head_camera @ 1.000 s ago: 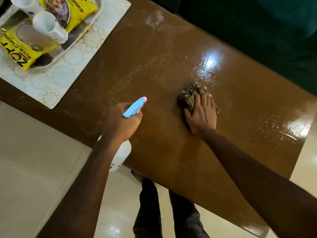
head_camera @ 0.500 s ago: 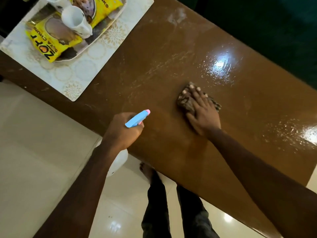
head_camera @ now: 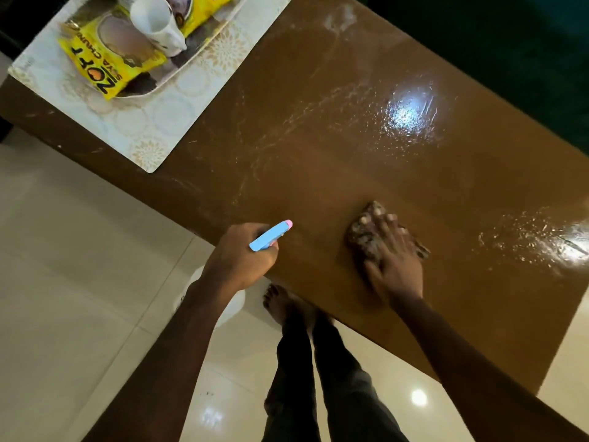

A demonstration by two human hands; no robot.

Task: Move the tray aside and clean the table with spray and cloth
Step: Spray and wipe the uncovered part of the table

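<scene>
Holding snack packets (head_camera: 108, 63) and cup (head_camera: 156, 23), tray (head_camera: 191, 63)

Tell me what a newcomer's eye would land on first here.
First, the glare on the wet brown table, far side. Next, the two hands at the near edge: the right hand flat on a cloth, the left hand gripping a blue spray bottle. Then the yellow packets on the tray, top left.

A wide bare stretch of the brown surface (head_camera: 366, 161) is left open between the placemat (head_camera: 153, 122) at the far left corner and the cloth (head_camera: 366, 237) near the front edge. The corner is taken up by the tray (head_camera: 204, 49), loaded with yellow packets (head_camera: 95, 71) and a white cup (head_camera: 156, 23). The right end is unoccupied.
</scene>
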